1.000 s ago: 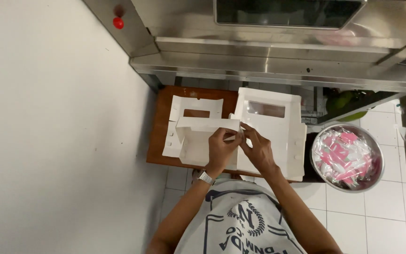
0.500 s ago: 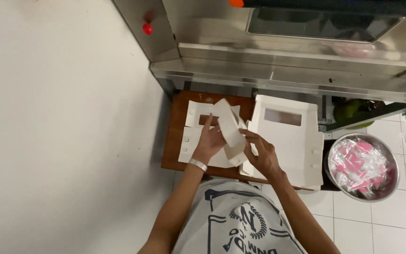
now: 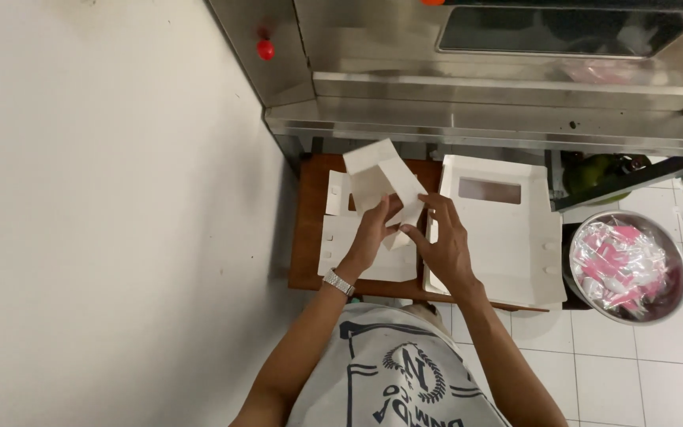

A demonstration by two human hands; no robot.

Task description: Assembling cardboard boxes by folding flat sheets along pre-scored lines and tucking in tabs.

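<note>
Both forearms extend forward and converge, hands close together at centre, nearly touching. Left hand [image 3: 373, 237]: wristwatch on the wrist, palm turned inward, fingers curled up in a pinch grip, thumb side facing the right hand. Right hand [image 3: 444, 245]: back of hand up, fingers spread and slightly bent, index and thumb reaching toward the left hand's fingertips.

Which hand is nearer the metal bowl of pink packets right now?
Right. The right hand grips the folded white card on the side toward the metal bowl; the left hand holds the card farther from it.
</note>
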